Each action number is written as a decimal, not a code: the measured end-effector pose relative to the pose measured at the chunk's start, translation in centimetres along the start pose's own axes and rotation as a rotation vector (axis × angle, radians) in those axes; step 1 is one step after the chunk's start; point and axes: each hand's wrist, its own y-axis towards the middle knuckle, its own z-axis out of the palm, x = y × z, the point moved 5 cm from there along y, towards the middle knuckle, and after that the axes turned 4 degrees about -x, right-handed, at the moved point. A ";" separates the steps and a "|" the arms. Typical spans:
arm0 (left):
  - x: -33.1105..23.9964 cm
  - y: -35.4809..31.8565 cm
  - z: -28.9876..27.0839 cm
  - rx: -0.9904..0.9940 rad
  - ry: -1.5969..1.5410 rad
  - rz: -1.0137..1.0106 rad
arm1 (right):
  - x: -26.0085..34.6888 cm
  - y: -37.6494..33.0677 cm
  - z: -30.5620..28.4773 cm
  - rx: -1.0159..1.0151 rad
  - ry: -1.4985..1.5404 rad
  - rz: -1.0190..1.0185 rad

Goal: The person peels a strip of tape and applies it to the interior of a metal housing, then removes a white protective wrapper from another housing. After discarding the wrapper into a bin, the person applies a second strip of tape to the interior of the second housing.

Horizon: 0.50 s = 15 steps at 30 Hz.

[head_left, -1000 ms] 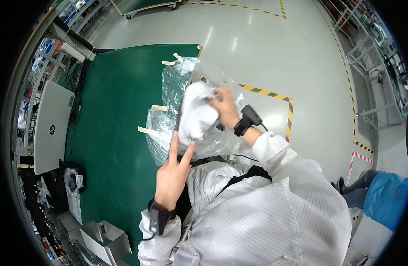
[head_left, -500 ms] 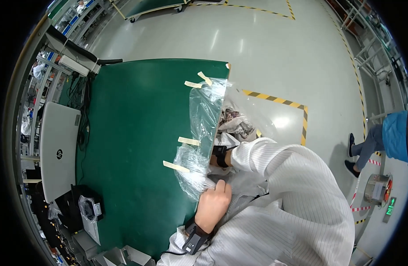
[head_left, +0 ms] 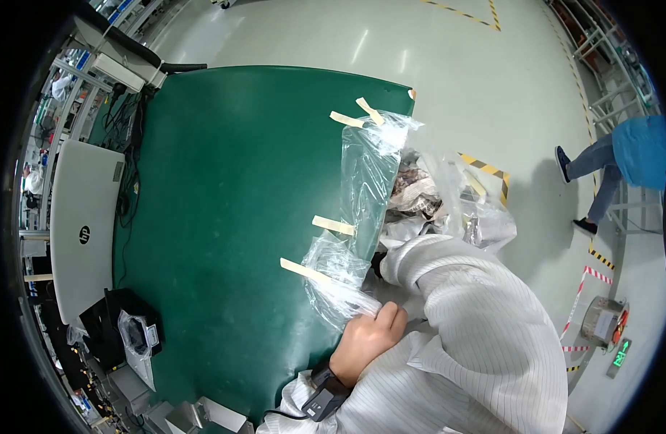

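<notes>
**Clear bag at the worktop's right edge; left hand at its near end**

Clear plastic bag hangs along the right edge of the green worktop, fixed there by strips of tan tape. Its long axis runs near-to-far along that edge, mouth held open toward the right, over the floor side. Inside and beyond the opening sits crumpled waste, whitish and brownish; exact contents not resolvable.

Left hand: closed in a loose fist, pinching the near lower end of the bag film just where it bunches. The bag extends away from this grip, up the picture, toward the far tape strips.

Right hand: not visible. The right sleeve reaches into the bag mouth from the right and the hand is hidden behind film and cuff; its grip cannot be told.

The left hand is the nearer one to the bag's near end; the right arm sits at mid-length.

Elsewhere: closed white laptop at the left edge, well apart from the bag.
</notes>
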 end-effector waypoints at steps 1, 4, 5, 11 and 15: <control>0.0 0.0 -0.1 0.012 -0.007 -0.004 | 0.3 -0.7 0.2 0.000 0.018 -0.009; 0.1 -0.2 0.0 0.009 -0.010 -0.006 | 0.3 1.4 -0.4 -0.001 0.071 -0.025; 0.1 -0.3 0.1 -0.005 -0.010 -0.006 | 1.2 1.0 0.1 -0.001 0.090 -0.025; -0.1 -0.5 0.1 -0.047 0.053 0.031 | 4.0 -1.6 2.6 -0.022 0.225 0.023; 0.0 -0.9 0.1 -0.052 0.107 0.034 | 5.5 -5.1 -3.8 -0.245 0.283 0.070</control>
